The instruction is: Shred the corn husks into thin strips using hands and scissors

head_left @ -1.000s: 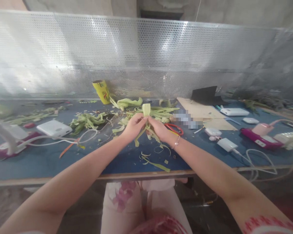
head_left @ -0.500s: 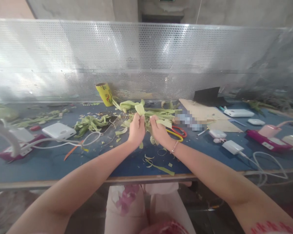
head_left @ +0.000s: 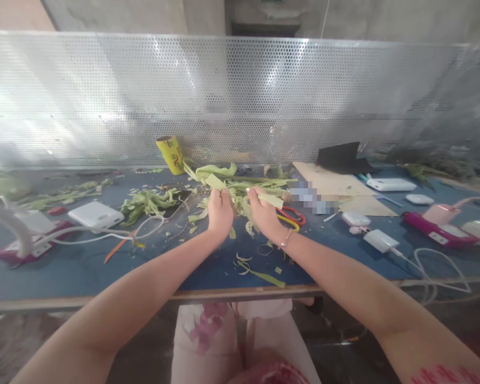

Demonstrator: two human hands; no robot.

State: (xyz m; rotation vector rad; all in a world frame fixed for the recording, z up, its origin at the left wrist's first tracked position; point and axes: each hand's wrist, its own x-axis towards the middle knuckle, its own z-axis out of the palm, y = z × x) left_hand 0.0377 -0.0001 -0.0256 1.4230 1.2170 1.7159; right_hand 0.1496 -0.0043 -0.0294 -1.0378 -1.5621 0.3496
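Note:
My left hand [head_left: 221, 212] is closed, gripping a flat pale green leaf strip [head_left: 213, 182] that sticks out above the fingers. A short distance to its right, my right hand [head_left: 262, 212] is closed on another flat pale green strip [head_left: 272, 200] that juts out to the right. Whether the two strips are one piece is hidden behind the fingers. Behind both hands lie long green stalks and leaves [head_left: 220, 170] on the blue table [head_left: 176, 269]. Loose scraps and a thin green strip [head_left: 269, 278] are in front of them.
Scissors [head_left: 294, 216] with red and yellow handles lie by my right hand. A yellow tube [head_left: 171, 154] stands tilted at the back, before a perforated metal screen [head_left: 144, 101]. Torn greens [head_left: 150, 205], a white box-shaped device [head_left: 96, 214] and cables are left; cardboard [head_left: 328, 181] and chargers [head_left: 381, 241] right.
My hands have moved slightly apart. The strip in my left hand has tilted over to the left, and the one in my right hand sticks out a bit farther right.

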